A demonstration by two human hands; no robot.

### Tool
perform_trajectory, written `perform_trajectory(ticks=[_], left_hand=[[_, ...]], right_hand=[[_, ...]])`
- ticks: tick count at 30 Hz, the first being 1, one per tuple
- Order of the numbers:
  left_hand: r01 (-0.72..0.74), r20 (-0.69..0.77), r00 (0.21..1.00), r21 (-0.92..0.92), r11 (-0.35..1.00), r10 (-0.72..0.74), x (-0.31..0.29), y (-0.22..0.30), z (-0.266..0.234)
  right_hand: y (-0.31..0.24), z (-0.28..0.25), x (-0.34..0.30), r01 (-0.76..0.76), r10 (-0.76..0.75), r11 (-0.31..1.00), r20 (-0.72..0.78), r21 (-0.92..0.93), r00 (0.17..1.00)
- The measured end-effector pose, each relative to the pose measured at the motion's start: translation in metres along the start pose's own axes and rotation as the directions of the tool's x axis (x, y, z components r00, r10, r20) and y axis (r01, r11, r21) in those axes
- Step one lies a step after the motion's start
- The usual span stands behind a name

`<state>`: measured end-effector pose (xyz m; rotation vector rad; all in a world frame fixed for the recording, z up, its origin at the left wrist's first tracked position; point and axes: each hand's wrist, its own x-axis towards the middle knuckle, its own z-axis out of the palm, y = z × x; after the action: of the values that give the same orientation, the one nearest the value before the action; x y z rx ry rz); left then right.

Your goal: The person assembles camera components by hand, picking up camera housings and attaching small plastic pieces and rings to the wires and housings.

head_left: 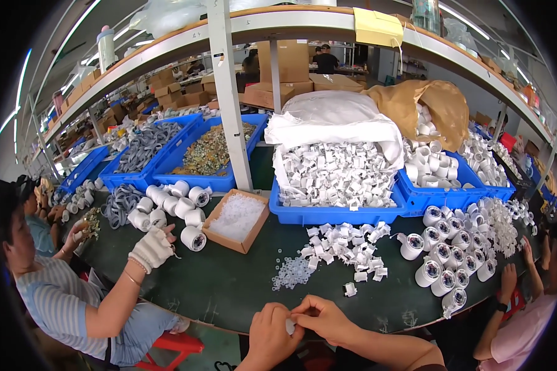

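Both of my hands meet just over the table's front edge. My left hand [268, 334] is closed around a small white plastic part [290, 326], which shows only partly between the fingers. Against the same part, the fingertips of my right hand [323, 319] are pinched together. Beyond them lies a heap of tiny translucent pieces [292, 273]. Next to it spreads a loose pile of white plastic clips [335, 248], with a single white clip [350, 289] lying nearer to me. White cylindrical housings [442, 254] with shiny round ends stand grouped to the right.
A blue bin [337, 214] heaped with white clips stands behind the pile. To its left is a cardboard box [230, 240] of translucent pieces, beside more white cylinders [181, 207]. A shelf post [228, 93] rises behind. Co-workers sit left, one with a gloved hand [151, 248], and right.
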<state>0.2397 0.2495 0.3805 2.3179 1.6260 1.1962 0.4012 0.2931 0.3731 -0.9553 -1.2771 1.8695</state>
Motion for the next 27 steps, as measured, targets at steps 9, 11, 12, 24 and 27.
perform_trajectory(ticks=[9, 11, 12, 24, 27], left_hand=[[0.017, -0.245, 0.969, -0.017, 1.0, -0.021, -0.011, -0.002, 0.009], [-0.009, -0.186, 0.983, -0.03, 1.0, 0.003, -0.009, -0.003, 0.01], [-0.007, -0.186, 0.982, -0.025, 1.0, 0.003, -0.007, -0.005, 0.009], [0.341, -0.252, 0.934, 0.427, 0.837, -0.252, -0.004, -0.083, -0.055], [0.324, -0.307, 0.931, 0.439, 0.838, -0.2, -0.006, -0.075, -0.049]], right_hand=[[0.003, 0.011, -0.01, 0.143, -0.141, 0.989, -0.054, 0.031, 0.988], [0.013, 0.012, -0.009, 0.143, -0.157, 0.984, -0.144, -0.105, 0.977], [0.015, 0.016, -0.009, 0.144, -0.158, 0.984, -0.139, -0.103, 0.978], [-0.058, -0.102, -0.046, 0.062, -0.822, 0.144, -0.085, -0.988, 0.564], [-0.07, -0.188, -0.053, -0.4, -0.837, 0.003, -0.221, -0.917, 0.501]])
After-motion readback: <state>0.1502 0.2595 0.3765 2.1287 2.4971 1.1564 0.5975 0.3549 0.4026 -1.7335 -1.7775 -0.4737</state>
